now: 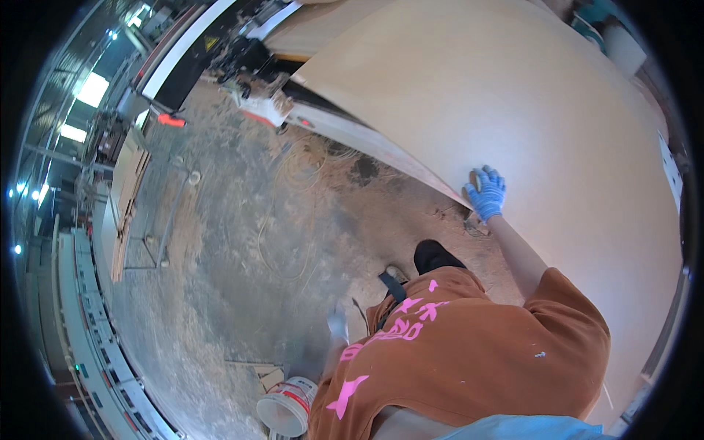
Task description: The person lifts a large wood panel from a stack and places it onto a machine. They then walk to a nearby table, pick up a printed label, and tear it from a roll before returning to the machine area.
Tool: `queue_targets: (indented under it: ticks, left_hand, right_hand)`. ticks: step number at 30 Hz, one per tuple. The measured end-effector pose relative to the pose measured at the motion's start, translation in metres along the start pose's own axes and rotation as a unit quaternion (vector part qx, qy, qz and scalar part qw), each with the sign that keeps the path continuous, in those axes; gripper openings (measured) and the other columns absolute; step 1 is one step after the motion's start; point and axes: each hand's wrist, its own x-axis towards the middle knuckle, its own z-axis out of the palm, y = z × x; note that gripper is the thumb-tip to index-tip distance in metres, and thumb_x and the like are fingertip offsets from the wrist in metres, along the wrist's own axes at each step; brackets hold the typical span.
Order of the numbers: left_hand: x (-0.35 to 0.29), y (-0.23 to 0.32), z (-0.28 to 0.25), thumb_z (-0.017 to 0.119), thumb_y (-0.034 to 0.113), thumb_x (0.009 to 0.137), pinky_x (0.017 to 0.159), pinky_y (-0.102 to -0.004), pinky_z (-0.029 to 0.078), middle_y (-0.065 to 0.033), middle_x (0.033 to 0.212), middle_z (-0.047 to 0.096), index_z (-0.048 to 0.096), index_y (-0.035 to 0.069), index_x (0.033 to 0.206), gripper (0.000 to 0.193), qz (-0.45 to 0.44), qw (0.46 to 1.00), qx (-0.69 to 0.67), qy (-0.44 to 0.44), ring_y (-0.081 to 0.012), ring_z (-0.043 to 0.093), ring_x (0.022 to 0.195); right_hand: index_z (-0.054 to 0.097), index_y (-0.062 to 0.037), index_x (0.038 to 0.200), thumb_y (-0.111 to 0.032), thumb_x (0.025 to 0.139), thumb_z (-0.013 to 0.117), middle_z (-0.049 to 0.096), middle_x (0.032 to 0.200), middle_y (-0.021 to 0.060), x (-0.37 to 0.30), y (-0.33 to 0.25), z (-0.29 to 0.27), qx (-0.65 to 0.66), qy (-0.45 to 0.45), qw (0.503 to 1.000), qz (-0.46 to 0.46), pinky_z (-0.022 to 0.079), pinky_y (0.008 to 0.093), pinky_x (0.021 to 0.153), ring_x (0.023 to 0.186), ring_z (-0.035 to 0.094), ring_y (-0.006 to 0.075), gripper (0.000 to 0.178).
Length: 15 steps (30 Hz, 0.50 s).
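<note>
Right hand [487,192], blue-gloved, lies palm-down on the large tan board [557,132] near its edge, fingers extended, not gripping. Board fills most of the upper right. My left hand [337,324], pale-gloved, hangs lower centre; can't tell if clenched. White bucket [299,391] on floor [220,293], bottom centre-left.

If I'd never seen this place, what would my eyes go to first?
Probably the huge pale board filling the upper right, with the blue-gloved right hand lying on it near its edge. Next, the brown shirt with pink marks, at the bottom right of centre, then the white bucket just left of it.
</note>
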Motion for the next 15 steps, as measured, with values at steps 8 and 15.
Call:
queue_targets:
  ticks: [8,15]
  left_hand:
    - [0.139,0.191,0.068,0.057,0.022,0.088,0.059,-0.0239,0.041,0.0026,0.076,0.051,0.058,0.006,0.095,0.018,0.11,0.985,-0.133,-0.029,-0.0082,0.046,0.065]
    - [0.241,0.307,0.148,0.061,0.021,0.086,0.081,-0.0287,0.045,-0.0066,0.101,0.06,0.054,0.0,0.115,0.036,0.214,0.97,-0.104,-0.058,-0.0157,0.054,0.09]
  right_hand:
    - [0.054,-0.0174,0.12,-0.039,0.078,0.062,0.043,0.133,0.0116,0.07,-0.056,0.04,0.0,0.007,1.0,0.019,0.019,0.0473,0.108,0.127,0.034,0.0324,0.048]
    - [0.054,-0.0168,0.119,-0.036,0.078,0.062,0.044,0.132,0.0107,0.146,-0.121,0.068,0.027,-0.006,0.999,-0.024,0.019,0.0472,0.108,0.127,0.033,0.0324,0.045]
